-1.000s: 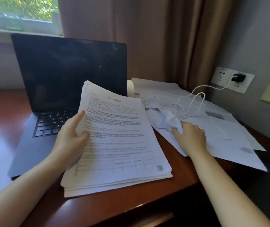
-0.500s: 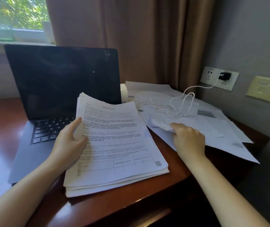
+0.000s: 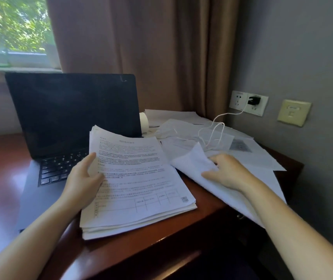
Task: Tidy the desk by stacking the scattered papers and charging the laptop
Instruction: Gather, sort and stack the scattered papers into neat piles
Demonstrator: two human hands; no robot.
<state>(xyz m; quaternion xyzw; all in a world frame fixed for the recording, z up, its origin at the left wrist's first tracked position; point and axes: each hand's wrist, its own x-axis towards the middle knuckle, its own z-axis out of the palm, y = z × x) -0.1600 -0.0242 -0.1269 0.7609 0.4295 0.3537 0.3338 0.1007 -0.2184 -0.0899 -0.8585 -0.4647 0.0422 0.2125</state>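
Gripping the stack of printed papers by its left edge with the left hand, thumb pressing on the top page and the other fingers curling round the edge. Resting that stack at the front right corner of the laptop, partly overlapping the right end of its keyboard and partly lying on the brown wooden worktop.

Pinching a loose white sheet with the right hand, further right of the laptop, fingers curled over the sheet's raised edge and thumb lying along it.

Looking past that hand at more scattered papers, spreading at odd angles to the right of the laptop's screen. Looking at a white charging cable looping across those papers and rising to a black charger sitting in a wall socket, well right of the laptop; not managing to trace the cable's free end among the sheets.

Facing the laptop standing open with a dark screen, a white roll showing just behind its right screen edge.

Looking beyond the laptop at a brown curtain and, above its left side, a window showing green leaves.
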